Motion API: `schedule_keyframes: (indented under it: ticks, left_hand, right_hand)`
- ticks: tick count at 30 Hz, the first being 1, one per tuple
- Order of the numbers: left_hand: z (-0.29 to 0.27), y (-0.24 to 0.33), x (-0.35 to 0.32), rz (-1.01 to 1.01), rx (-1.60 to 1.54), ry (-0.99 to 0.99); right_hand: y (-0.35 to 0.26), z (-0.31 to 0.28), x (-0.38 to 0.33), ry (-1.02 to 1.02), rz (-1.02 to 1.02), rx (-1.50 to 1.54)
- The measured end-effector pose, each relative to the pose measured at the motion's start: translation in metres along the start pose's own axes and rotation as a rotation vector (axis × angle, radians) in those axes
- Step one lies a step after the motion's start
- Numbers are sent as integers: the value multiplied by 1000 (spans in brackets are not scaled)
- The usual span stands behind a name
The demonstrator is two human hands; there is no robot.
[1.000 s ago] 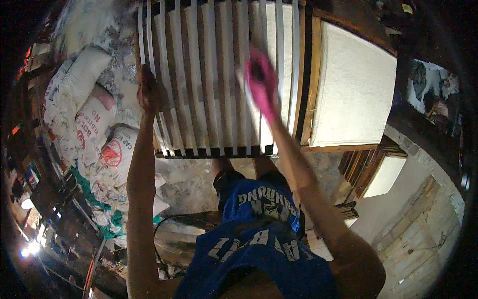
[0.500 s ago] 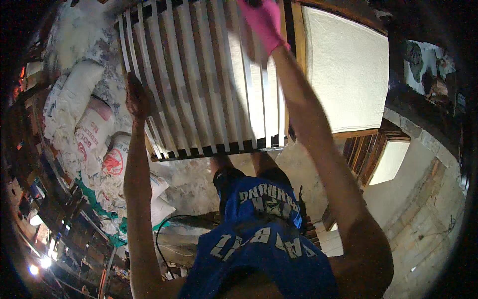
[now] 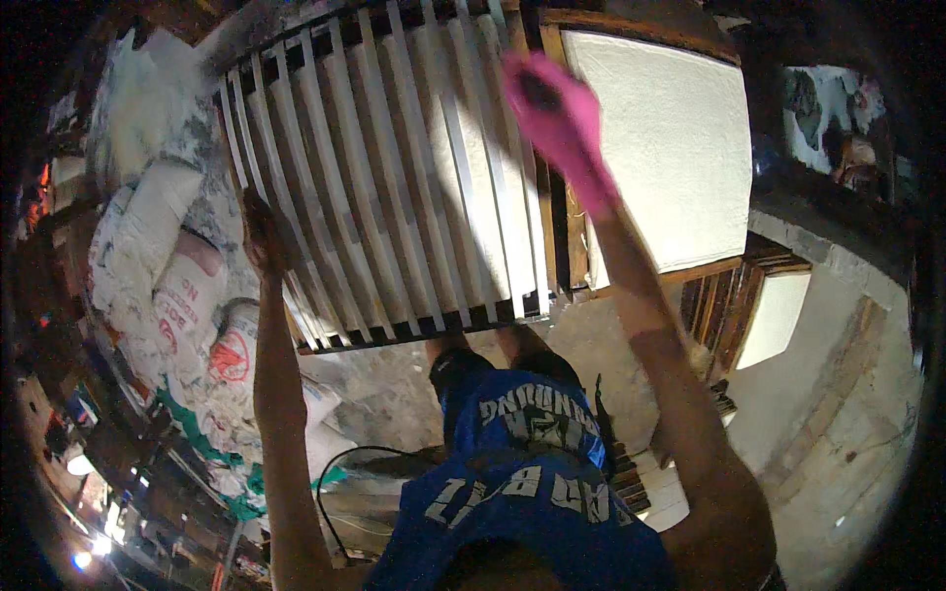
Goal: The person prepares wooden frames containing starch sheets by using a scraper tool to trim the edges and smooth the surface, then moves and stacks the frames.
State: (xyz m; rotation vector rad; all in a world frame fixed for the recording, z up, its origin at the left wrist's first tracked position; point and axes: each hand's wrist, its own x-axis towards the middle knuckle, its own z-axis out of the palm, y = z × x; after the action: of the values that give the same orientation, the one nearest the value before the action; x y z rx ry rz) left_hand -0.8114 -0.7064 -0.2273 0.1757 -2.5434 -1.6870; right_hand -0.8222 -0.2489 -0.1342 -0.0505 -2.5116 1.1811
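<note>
A rectangular slatted frame (image 3: 386, 212) with several pale, flat strips running from far to near spans the view in front of me. A dark bar runs along its near edge, and a whitish surface shows between the strips. My left hand (image 3: 262, 236), bare and in shadow, is closed on the frame's left edge. My right hand (image 3: 564, 123) wears a pink glove and is above the frame's right edge. Its fingers are curled round something dark that I cannot make out.
On the right lies a wood-edged panel with a white surface (image 3: 660, 148), beside a low concrete ledge (image 3: 838, 261). Another white panel (image 3: 776, 320) stands lower right. Filled white sacks (image 3: 187, 286) are piled at the left on green sheeting (image 3: 202, 443). A black cable (image 3: 330, 473) curves beside me.
My gloved right hand has come nearer and slightly to the right. The slatted frame sits a little lower in view, and my left hand stays on its edge.
</note>
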Motion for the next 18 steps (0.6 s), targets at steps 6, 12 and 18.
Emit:
schedule_keyframes:
  ticks: [6,12,18]
  left_hand:
    - [4,19,3,-482,-332,69]
    - [-1,-28,-22,292,8,-47]
    - [-21,-74,5,150,244,15]
  right_hand:
    - [10,58,28,80,19,126]
    - [-62,-47,-255,-14,182,-44]
    - [-56,-105,-268,-3,349,-329]
